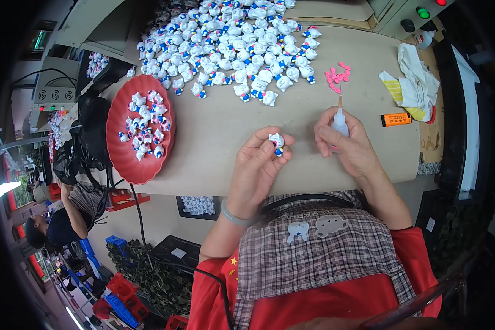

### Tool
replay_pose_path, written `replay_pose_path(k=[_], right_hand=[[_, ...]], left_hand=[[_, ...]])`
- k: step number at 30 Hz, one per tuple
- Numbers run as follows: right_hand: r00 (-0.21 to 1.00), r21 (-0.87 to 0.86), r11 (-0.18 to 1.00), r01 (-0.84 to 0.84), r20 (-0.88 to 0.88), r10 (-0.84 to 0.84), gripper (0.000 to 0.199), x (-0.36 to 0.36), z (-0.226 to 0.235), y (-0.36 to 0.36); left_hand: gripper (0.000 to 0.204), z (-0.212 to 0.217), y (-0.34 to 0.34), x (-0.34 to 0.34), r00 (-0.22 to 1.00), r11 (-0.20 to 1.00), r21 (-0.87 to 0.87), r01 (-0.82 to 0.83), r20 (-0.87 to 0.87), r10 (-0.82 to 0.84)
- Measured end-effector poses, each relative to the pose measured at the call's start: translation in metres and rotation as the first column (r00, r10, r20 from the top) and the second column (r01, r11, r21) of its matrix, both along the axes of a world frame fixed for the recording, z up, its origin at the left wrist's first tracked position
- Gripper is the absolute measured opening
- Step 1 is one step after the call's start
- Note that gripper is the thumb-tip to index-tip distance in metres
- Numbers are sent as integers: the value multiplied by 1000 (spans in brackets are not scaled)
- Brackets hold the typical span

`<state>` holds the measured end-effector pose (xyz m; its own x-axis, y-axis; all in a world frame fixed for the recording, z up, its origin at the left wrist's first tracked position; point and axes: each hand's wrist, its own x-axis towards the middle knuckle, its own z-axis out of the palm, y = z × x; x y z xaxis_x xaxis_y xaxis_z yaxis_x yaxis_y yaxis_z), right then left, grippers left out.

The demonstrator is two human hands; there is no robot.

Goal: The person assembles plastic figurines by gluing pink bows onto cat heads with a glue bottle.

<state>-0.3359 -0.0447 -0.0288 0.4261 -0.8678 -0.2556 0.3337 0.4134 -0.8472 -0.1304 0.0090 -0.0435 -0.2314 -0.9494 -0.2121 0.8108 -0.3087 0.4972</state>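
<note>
Between the thumb and fingers of my left hand (258, 162) is a small white-and-blue cat-like figurine (276, 142), held above the table near its front edge. My right hand (349, 140) grips a small white squeeze bottle (340, 122) with a thin, brownish nozzle tip pointing away from me. Just beyond that tip lies a loose group of tiny pink pieces (338, 76). A large heap of similar white-and-blue figurines (231, 47) covers the far part of the table. On the left, a red scalloped plate (115, 115) holds several figurines with pink parts on them.
Right of my right hand lie an orange box-shaped object (396, 119) and a white cloth (415, 74) with yellow patches. A machine panel (410, 19) with a green and a red button stands at the far right. Another person (66, 220) sits off to the left. A black cable (139, 214) hangs past the front edge.
</note>
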Motion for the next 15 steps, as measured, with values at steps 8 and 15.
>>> replay_pose_path(k=[8, 15], right_hand=[[997, 27, 999, 35, 70, -37, 11, -8, -2, -4], [852, -444, 896, 24, -460, -251, 11, -49, 29, -13]], left_hand=[[41, 13, 0, -12, 994, 999, 24, -24, 108, 22], [47, 12, 4, -4, 984, 997, -56, 46, 173, -35]])
